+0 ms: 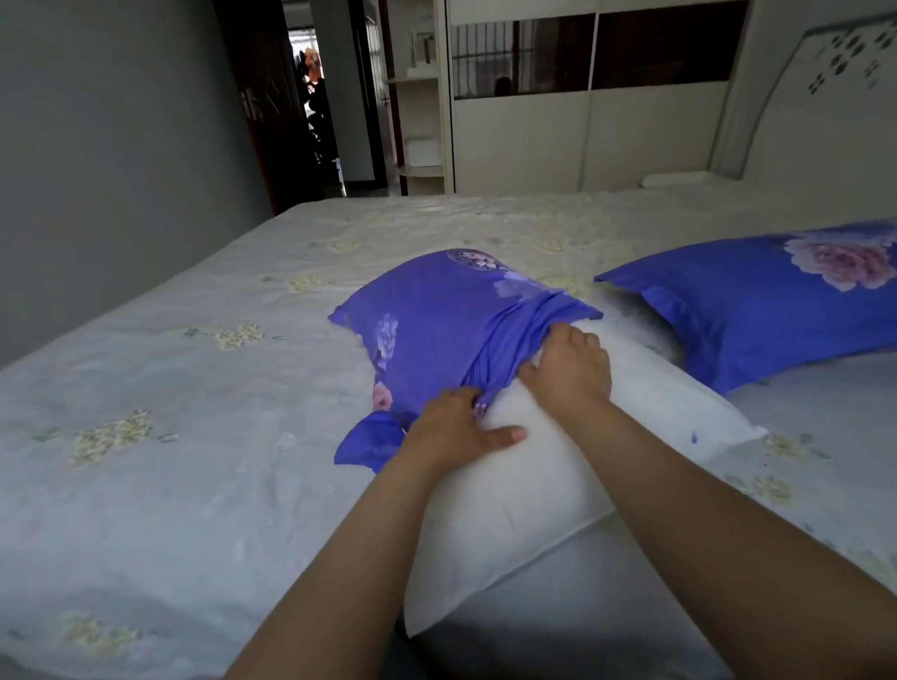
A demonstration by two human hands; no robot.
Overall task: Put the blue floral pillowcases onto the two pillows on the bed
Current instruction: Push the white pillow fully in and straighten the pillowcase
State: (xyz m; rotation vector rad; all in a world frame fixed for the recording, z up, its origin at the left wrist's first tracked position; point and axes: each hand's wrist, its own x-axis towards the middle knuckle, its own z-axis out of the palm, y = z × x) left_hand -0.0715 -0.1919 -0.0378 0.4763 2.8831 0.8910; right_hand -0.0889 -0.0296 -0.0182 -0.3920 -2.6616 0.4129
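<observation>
Both hands, left hand (452, 424) and right hand (571, 370), fingers curled gripping the bunched pillowcase (435, 325) over the white pillow's (535, 490) far end.

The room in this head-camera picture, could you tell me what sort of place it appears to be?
Most likely a home bedroom: a wide bed under a pale flowered sheet, a white patterned headboard at the right, and a sliding-door wardrobe along the far wall beside an open doorway.

Single head view, close above bed (182, 403), facing forward-down toward far wardrobe (581, 138).
</observation>
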